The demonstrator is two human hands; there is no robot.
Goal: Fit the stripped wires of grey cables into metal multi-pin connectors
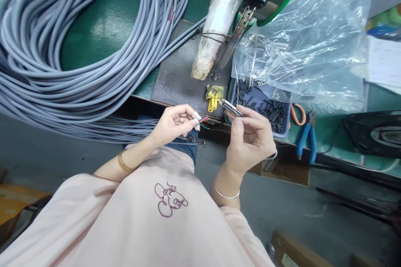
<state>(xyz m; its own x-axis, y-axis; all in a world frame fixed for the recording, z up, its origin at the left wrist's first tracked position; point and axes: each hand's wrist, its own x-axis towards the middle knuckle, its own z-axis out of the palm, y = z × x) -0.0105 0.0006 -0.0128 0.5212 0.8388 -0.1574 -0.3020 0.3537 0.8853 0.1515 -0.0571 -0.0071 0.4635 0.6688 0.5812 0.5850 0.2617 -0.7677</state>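
My left hand (175, 124) pinches the stripped end of a grey cable, with thin red and green wires (204, 122) fanning out past my fingertips. My right hand (250, 137) is closed on a small metal multi-pin connector (231, 108), held tilted just right of the wire ends. The two hands sit close together above my lap, at the front edge of the green workbench (103, 29). The wires and the connector are a short gap apart.
A big coil of grey cables (44, 50) fills the left of the bench. A dark metal plate (178, 75) carries a wrapped soldering tool (216, 29) and a yellow clamp (213, 96). A blue tray of small black tubes (269, 110), a clear plastic bag (307, 46) and blue-handled pliers (306, 137) lie right.
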